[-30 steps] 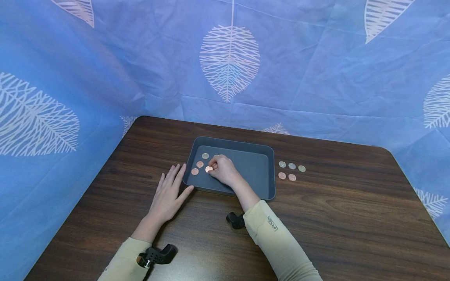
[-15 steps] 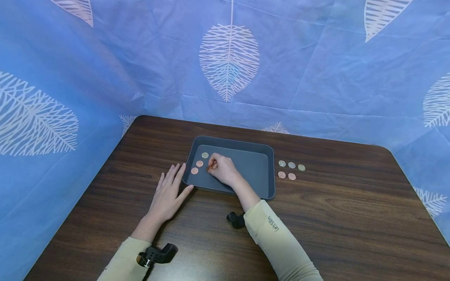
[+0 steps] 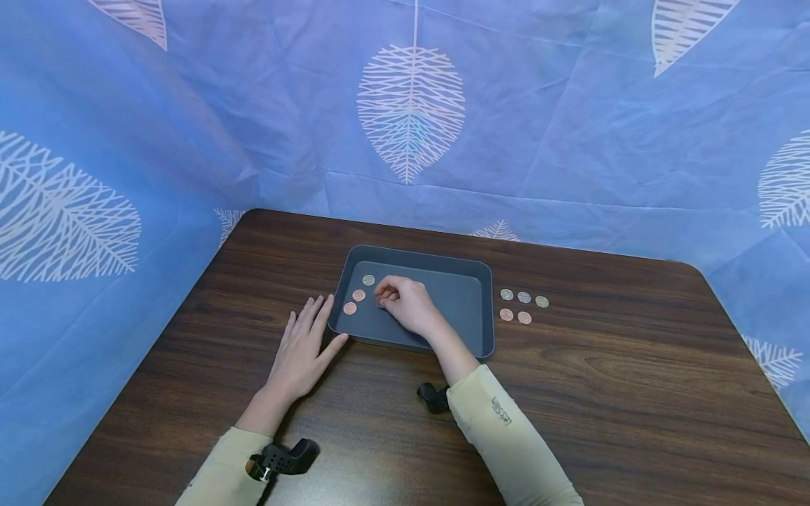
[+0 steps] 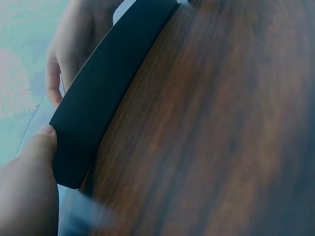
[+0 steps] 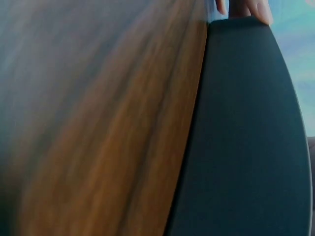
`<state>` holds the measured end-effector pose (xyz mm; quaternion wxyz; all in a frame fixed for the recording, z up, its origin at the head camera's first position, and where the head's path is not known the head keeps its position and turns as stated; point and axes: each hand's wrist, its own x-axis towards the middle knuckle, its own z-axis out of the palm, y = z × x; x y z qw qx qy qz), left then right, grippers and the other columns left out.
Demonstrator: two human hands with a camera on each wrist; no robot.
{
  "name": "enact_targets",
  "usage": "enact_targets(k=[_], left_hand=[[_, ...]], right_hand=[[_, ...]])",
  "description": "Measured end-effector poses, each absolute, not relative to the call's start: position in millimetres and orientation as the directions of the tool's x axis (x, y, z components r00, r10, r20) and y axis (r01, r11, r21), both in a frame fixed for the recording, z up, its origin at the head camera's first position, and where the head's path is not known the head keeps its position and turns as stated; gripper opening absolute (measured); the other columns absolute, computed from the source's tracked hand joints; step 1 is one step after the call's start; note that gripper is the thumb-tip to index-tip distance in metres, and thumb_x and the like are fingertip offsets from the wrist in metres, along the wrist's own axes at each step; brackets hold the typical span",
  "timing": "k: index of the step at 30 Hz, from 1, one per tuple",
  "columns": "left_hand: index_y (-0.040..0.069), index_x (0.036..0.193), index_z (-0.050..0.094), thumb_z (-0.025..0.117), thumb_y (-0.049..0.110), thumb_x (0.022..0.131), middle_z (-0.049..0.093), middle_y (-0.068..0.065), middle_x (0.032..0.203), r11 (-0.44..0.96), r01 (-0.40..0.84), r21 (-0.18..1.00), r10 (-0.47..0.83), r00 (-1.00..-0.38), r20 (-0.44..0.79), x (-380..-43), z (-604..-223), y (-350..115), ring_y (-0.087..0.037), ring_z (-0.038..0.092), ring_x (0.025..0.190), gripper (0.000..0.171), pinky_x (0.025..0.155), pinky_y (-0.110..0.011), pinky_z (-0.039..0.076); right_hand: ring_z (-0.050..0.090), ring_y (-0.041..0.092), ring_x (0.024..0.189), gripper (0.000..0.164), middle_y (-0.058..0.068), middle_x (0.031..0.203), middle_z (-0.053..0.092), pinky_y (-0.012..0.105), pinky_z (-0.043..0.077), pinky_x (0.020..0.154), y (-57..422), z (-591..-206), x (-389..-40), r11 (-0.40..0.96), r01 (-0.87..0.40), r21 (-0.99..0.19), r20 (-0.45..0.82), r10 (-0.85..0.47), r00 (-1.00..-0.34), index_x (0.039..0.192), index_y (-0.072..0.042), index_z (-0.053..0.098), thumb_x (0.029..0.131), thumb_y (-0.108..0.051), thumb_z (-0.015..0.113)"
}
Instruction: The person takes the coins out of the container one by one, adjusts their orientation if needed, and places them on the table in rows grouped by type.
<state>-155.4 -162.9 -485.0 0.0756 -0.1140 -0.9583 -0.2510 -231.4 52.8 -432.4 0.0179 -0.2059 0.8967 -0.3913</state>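
Nearest me, the person's left hand (image 3: 304,355): fingers straight and spread, thumb touching the near-left corner of the dark grey, rectangular, raised-edge tray (image 3: 455,302). Right hand (image 3: 410,306) inside the tray, fingers curled; cannot tell whether they pinch a coin. Left of it, two round copper coins (image 3: 350,308) lie flat, one pale metal coin (image 3: 369,280) beyond. Outside, right: two table-side copper coins (image 3: 524,318), then three pale coins in a row (image 3: 524,297). Judgement: brace the corner lightly; lift fingertips straight up, sparing neighbouring coins a nudge.
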Motion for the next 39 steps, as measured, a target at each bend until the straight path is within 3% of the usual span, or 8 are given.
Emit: enact_targets(k=[26, 39], left_hand=[[0.022, 0.155, 0.015, 0.041, 0.06, 0.095, 0.022, -0.012, 0.156, 0.852, 0.255, 0.457, 0.175, -0.962, 0.209, -155.2, -487.7, -162.2, -0.028, 0.012, 0.144, 0.076, 0.114, -0.054, 0.007], [0.02, 0.155, 0.017, 0.04, 0.06, 0.095, 0.024, -0.014, 0.155, 0.853, 0.262, 0.452, 0.176, -0.959, 0.223, -155.1, -487.1, -162.0, -0.03, 0.014, 0.144, 0.076, 0.113, -0.055, 0.008]], right_hand=[[0.06, 0.016, 0.081, 0.01, 0.003, 0.088, 0.064, 0.034, 0.052, 0.073, 128.5, -421.6, -214.9, 0.663, -0.321, -0.676, 0.145, -0.308, -0.94, 0.1, -0.006, 0.068, 0.091, -0.004, 0.064], [0.062, 0.021, 0.082, 0.011, 0.008, 0.09, 0.064, 0.038, 0.053, 0.075, 166.7, -419.9, -209.4, 0.656, -0.309, -0.689, 0.217, -0.22, -0.951, 0.1, -0.004, 0.068, 0.089, -0.002, 0.065]])
